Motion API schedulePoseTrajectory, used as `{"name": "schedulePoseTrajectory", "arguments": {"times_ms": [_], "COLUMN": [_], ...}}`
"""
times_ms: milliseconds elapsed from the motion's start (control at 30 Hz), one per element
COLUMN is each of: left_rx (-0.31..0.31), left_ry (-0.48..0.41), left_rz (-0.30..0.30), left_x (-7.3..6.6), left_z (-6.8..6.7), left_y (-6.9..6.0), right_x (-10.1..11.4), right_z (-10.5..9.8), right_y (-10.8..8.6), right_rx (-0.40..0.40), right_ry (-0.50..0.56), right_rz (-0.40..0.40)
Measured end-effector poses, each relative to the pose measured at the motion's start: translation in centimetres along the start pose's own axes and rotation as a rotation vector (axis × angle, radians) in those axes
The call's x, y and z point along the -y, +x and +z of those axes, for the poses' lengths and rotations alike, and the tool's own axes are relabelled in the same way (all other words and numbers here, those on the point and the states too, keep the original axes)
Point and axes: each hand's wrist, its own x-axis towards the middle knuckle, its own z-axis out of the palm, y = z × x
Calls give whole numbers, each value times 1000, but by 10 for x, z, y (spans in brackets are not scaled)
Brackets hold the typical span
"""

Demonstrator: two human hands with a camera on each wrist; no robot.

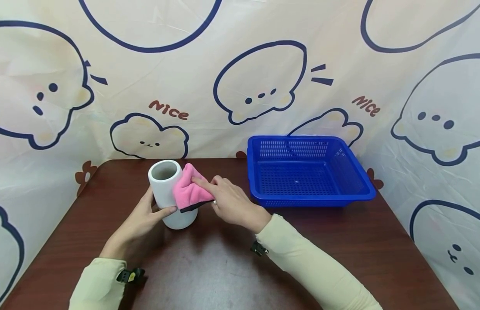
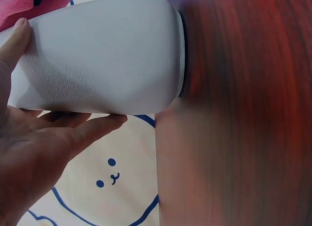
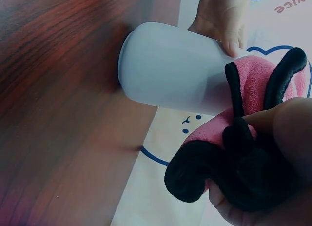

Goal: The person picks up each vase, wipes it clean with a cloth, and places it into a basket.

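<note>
A white cylindrical vase (image 1: 161, 193) with a round open mouth stands on the table, left of the middle. My left hand (image 1: 140, 217) grips its left side, the thumb across the front; in the left wrist view the fingers (image 2: 92, 131) reach round behind the vase (image 2: 107, 55). A pink cloth (image 1: 189, 191) with black edging is bunched in my right hand (image 1: 233, 202), which presses it to the vase's upper right side. From the right wrist, folds of the cloth (image 3: 251, 82) cover part of the vase and hide some of my right fingers.
A blue plastic basket (image 1: 313, 198) with mesh walls stands at the back right of the dark brown wooden table (image 1: 224, 271). A pale fabric backdrop (image 1: 209, 129) with cartoon drawings rises behind the table and along both sides.
</note>
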Motion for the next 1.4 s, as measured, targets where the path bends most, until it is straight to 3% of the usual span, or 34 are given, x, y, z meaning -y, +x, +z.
{"name": "schedulePoseTrajectory", "arguments": {"times_ms": [533,967,1400], "left_rx": [-6,-9,-15], "left_ry": [16,20,22], "left_rz": [11,-4,4], "left_x": [0,0,0], "left_z": [1,1,0], "left_y": [0,0,0], "right_x": [-8,-18,-23], "right_z": [16,34,48], "right_y": [-4,-8,-13], "right_rx": [48,50,126], "right_ry": [-62,-138,-157], "right_rz": [-9,-65,-41]}}
